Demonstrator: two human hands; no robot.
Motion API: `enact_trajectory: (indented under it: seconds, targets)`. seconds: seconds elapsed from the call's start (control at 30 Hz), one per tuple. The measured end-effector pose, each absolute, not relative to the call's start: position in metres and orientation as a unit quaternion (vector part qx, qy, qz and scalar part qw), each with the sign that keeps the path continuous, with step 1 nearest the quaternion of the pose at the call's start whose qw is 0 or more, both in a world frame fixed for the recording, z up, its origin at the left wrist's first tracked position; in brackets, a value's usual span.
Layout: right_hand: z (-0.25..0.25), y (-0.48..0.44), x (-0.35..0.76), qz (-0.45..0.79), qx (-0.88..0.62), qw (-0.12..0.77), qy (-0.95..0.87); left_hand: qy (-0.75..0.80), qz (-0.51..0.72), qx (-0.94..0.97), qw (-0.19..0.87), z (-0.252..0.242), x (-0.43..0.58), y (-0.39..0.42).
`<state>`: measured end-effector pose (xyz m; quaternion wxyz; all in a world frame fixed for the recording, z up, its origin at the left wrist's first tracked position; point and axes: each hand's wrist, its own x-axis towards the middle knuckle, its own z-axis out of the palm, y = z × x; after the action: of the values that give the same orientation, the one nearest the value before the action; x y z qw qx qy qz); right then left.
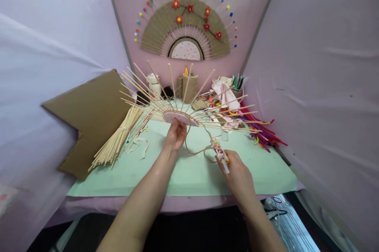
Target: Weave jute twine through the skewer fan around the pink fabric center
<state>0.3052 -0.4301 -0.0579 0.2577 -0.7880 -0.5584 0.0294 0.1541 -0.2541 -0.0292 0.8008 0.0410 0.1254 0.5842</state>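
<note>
My left hand (177,134) grips the lower edge of a pale pink half-round base (168,117), tilted above the table. Thin wooden sticks (170,82) fan out from the base's curved edge to both sides and away from me. A length of jute twine (192,151) hangs from the base in a loose loop. On the right, my right hand (235,169) is closed around a hot glue gun (218,149) with a flowery pattern. A whitish glue stick (226,166) pokes out of its rear, and its nozzle end points towards the base.
A bundle of sticks (118,137) and brown cardboard (89,113) lie left. Behind stand a twine spool (190,88) and a white bottle (154,85). Fabric scraps (226,96) and coloured pipe cleaners (266,133) lie right. A finished fan (154,31) hangs on the back panel.
</note>
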Motion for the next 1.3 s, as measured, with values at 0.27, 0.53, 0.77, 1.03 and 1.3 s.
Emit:
enact_trajectory:
  seconds: [0.27, 0.53, 0.77, 1.03, 1.3]
  targets:
    - [-0.08, -0.421, 0.372, -0.088, -0.867, 0.123, -0.474, 0.155, 0.616, 0.034, 0.771, -0.036, 0.157, -0.248]
    - [-0.061, -0.387, 0.33, -0.039, -0.71, 0.439, -0.55, 0.168, 0.637, 0.082, 0.748, -0.036, 0.159, -0.251]
    - [-0.05, -0.31, 0.232, 0.41, -0.485, 0.692, -0.343, 0.167, 0.638, 0.158, 0.735, -0.037, 0.158, -0.253]
    - [-0.044, -0.327, 0.265, 0.261, -0.476, 0.751, -0.375, 0.176, 0.643, 0.147, 0.731, -0.034, 0.16, -0.253]
    - [-0.055, -0.31, 0.243, 0.272, -0.523, 0.713, -0.379, 0.182, 0.649, 0.186, 0.715, -0.036, 0.162, -0.257]
